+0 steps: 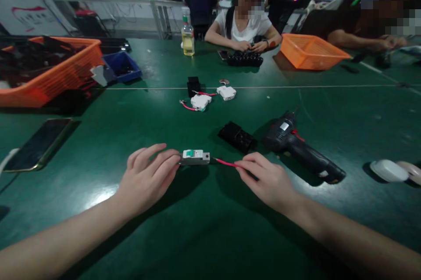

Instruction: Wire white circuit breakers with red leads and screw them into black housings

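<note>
My left hand [153,170] is closed on one end of a white and grey circuit breaker [196,157] with a green switch. Between the fingertips of my right hand [263,177] is a short red wire [226,163]. The wire's bare tip points at the breaker's right end, with a small gap between them. Just beyond the wire lies a black plastic housing [237,136]. A black power screwdriver [301,146] rests on its side to the right of it.
Farther off lie two white breakers [200,102] [226,92], red wires and a black block [194,86]. Orange baskets [82,47] [312,54], a blue bin [120,67], a phone [41,144] and a bottle [187,36] stand around. A person [243,30] sits opposite.
</note>
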Demonstrator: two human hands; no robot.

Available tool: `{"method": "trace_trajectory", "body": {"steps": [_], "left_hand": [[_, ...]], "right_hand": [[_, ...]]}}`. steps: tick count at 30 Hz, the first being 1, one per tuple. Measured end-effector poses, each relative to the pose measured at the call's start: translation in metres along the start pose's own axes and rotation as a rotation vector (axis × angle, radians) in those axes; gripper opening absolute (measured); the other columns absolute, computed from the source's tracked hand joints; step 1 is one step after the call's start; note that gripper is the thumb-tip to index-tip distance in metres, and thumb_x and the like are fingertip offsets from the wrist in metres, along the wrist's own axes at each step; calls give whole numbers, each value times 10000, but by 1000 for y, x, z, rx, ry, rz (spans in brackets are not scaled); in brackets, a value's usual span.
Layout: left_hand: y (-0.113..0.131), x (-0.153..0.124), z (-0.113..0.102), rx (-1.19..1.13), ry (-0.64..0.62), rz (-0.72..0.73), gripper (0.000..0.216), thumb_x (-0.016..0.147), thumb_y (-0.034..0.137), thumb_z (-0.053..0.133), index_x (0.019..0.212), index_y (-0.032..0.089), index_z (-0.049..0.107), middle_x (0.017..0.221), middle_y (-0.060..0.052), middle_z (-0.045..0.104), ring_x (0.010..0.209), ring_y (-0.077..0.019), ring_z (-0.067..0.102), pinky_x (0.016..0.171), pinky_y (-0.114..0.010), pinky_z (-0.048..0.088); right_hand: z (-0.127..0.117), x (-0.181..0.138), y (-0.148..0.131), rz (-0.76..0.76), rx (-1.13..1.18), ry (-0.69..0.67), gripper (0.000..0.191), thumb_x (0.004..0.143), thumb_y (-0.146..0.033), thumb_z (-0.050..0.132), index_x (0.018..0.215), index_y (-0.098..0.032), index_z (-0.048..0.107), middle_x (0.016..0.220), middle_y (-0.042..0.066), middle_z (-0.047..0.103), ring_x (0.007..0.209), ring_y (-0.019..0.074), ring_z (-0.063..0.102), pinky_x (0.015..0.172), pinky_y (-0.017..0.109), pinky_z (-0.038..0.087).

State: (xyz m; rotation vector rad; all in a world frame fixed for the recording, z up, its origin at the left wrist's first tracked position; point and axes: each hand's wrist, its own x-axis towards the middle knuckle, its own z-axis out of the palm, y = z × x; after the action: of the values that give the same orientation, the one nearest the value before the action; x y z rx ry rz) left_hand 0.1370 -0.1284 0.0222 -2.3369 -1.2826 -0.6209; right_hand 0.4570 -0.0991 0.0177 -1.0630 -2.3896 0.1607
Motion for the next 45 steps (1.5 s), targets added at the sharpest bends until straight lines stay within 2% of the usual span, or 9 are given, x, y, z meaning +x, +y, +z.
{"method": "trace_trajectory", "body": {"steps": [5, 17, 26, 35, 40, 45], "left_hand": [[0, 3, 1, -2, -18, 42, 285, 850, 159, 679, 1115, 242, 616, 1113, -19, 731, 1145, -297, 594, 929, -442, 404], [10, 5, -3, -26, -31, 12, 276, 823, 159, 680, 1084, 233, 626, 1099, -38, 734, 1143, -309, 607, 909, -455, 447], [7, 0, -6, 4, -70, 85, 371, 803, 147, 676, 1166, 204, 624, 1188, -28, 717, 898, -222, 642, 816, -392, 515], [6, 4, -8, -62, -38, 87, 327, 798, 121, 662, 1119, 181, 639, 1197, -41, 714, 883, -207, 640, 806, -364, 540], [5, 3, -8, -30, -44, 107, 357, 809, 125, 648, 1163, 175, 637, 1236, -49, 696, 900, -217, 640, 795, -368, 536], [5, 1, -7, -45, -21, 99, 402, 808, 123, 641, 1206, 179, 636, 1228, -59, 699, 920, -218, 646, 802, -359, 535]], "right_hand": [[0, -6, 4, 12, 9, -32, 223, 989, -251, 523, 1064, -157, 711, 1007, 61, 669, 689, 110, 627, 563, 235, 523], [-2, 4, 3, -6, -2, -38, 289, 1020, -265, 457, 1079, -165, 721, 1028, 66, 670, 678, 96, 616, 593, 234, 529], [-8, 11, 9, -142, -143, -81, 280, 1019, -212, 425, 1111, -177, 687, 1033, 62, 676, 661, 109, 608, 570, 248, 485], [-5, 9, 10, -161, -195, -83, 268, 992, -158, 444, 1146, -170, 663, 1047, 65, 678, 699, 128, 616, 601, 265, 487], [-3, 6, 9, -154, -180, -120, 268, 978, -148, 478, 1172, -171, 661, 1058, 72, 676, 729, 137, 632, 615, 270, 507], [-2, 4, 7, -162, -201, -59, 276, 976, -146, 488, 1178, -179, 673, 1053, 76, 675, 740, 141, 634, 633, 273, 507]]}}
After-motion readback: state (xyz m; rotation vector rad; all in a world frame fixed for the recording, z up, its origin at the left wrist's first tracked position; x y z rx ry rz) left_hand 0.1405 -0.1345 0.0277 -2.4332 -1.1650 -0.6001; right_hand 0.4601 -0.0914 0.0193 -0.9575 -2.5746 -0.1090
